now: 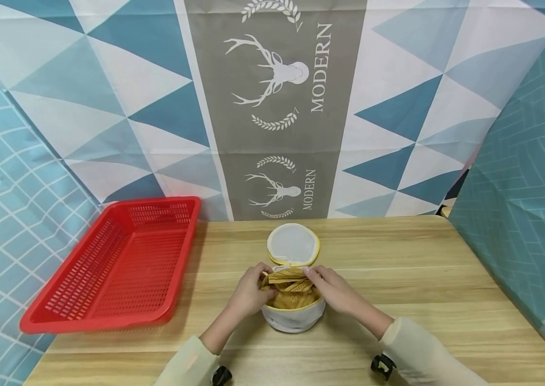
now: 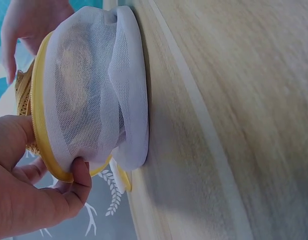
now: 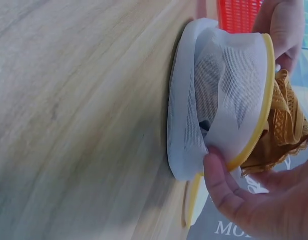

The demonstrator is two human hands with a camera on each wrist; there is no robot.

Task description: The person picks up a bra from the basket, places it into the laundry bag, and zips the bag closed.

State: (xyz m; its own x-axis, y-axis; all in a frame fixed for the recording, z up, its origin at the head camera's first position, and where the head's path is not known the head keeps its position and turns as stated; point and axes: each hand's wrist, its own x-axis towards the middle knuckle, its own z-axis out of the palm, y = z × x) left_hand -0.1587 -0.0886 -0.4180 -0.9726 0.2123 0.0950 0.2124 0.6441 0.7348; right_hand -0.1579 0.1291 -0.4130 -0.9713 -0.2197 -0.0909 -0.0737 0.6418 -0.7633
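A round white mesh laundry bag (image 1: 292, 320) with a yellow zipper rim stands on the table, its lid (image 1: 294, 244) folded back behind it. Bunched inside is a mustard-yellow lace garment (image 1: 294, 298), part of which rises above the rim in the right wrist view. My left hand (image 1: 249, 291) grips the bag's rim on the left, fingers outside the mesh and thumb by the zipper. On the opposite side my right hand (image 1: 335, 289) pinches the rim, one finger against the mesh wall (image 3: 234, 75) and the others beside the garment.
A red perforated plastic basket (image 1: 132, 268) sits on the left of the wooden table (image 1: 398, 268). Patterned cloth (image 1: 277, 134) hangs along the back, with blue tile-print sheets (image 1: 2, 214) on the left and teal ones (image 1: 533, 187) on the right.
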